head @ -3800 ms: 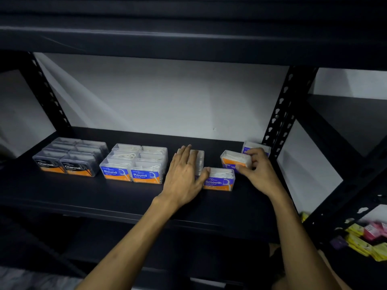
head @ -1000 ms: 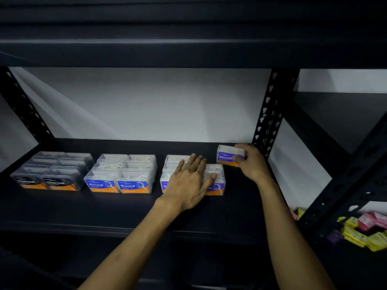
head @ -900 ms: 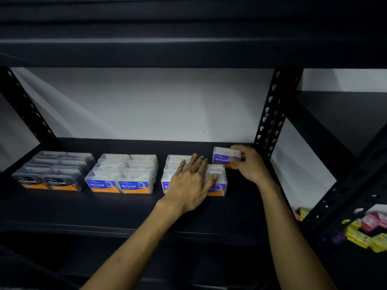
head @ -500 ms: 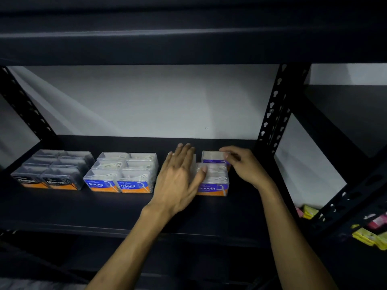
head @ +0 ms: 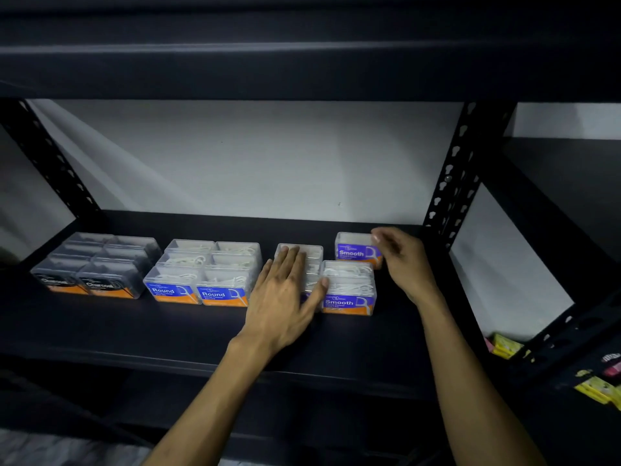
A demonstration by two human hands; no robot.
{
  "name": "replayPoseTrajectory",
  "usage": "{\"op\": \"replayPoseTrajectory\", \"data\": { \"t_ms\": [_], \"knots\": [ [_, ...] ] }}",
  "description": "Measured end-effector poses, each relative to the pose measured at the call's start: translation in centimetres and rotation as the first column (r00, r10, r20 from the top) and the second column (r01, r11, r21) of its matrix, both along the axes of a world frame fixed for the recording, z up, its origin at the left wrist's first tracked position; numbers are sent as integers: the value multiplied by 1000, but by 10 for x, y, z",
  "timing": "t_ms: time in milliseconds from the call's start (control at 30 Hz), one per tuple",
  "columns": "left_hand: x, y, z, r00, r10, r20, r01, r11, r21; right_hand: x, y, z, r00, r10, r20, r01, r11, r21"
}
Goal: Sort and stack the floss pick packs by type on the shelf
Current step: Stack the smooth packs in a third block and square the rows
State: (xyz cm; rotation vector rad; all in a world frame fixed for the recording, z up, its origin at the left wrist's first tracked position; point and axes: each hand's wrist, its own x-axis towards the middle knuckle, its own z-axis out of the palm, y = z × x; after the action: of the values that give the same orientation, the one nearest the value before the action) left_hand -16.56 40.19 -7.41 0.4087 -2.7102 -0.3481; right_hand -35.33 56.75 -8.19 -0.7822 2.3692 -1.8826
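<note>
On the dark shelf, starting at 9 o'clock, we see the grey Charcoal packs set in a tight block two wide, orange strips facing us. Just beside them toward 3 o'clock sit the blue-labelled Round packs, also two wide and pressed together. Near the middle, our left hand lies flat and spread on a column of clear packs, fingers pointing to 12 o'clock, thumb touching the neighbouring front Smooth pack; this grip is loose, palm down, clasping nothing. That purple-labelled pack stands at the front of the right column, touching the packs under our hand. Behind it, toward 1 o'clock, a second Smooth pack is pinched at its right end by our right hand, the grip closed on it with thumb and fingertips; whether it rests on the shelf or is lifted we cannot tell. At 3 o'clock rises a black perforated upright, and at 4 o'clock yellow and pink packets lie on a lower level.
</note>
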Motion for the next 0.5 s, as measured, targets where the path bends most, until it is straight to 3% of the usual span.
{"op": "replayPoseTrajectory", "data": {
  "t_ms": [500],
  "knots": [
    [2, 4, 1, 1000, 9, 21, -9, 1000, 5, 14, -3, -4, 988, 134, 82, -136, 990, 25]
  ]
}}
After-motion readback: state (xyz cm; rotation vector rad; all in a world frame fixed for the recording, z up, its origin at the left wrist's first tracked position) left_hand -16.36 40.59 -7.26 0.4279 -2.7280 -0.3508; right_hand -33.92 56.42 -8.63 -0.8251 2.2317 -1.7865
